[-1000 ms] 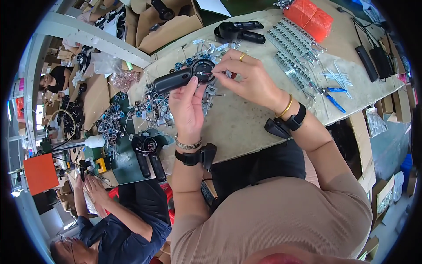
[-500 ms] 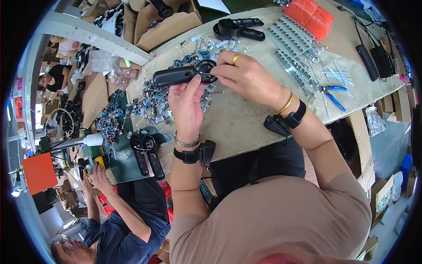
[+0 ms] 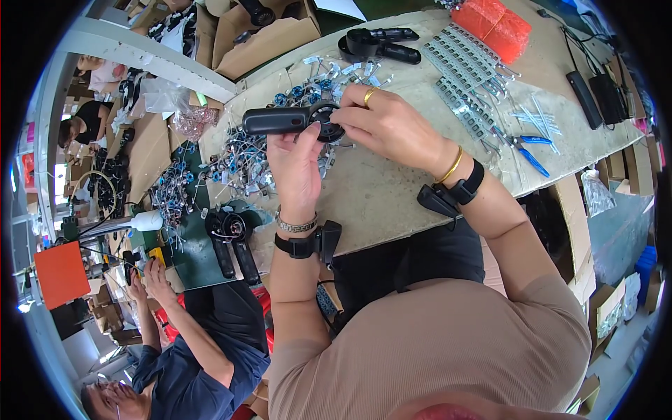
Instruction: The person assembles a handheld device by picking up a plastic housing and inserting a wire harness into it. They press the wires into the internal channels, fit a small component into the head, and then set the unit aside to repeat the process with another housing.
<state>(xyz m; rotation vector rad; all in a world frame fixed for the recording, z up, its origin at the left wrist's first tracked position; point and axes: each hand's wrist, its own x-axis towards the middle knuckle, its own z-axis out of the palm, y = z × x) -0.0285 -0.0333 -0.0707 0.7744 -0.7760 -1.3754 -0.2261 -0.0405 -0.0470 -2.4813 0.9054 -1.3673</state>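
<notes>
Upper centre, left fingers grasp a black handheld device, any lettering too small to read; right fingers touch its round head, their grip unclear.

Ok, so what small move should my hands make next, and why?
I'd probably ease the right hand back slightly: its fingertips cover the edge of the round end, hiding how things sit there, and the left hand already holds the black casing.

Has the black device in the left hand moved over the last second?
Yes: the black device has turned, its free end swinging up the picture, closer to the cardboard box.
</notes>
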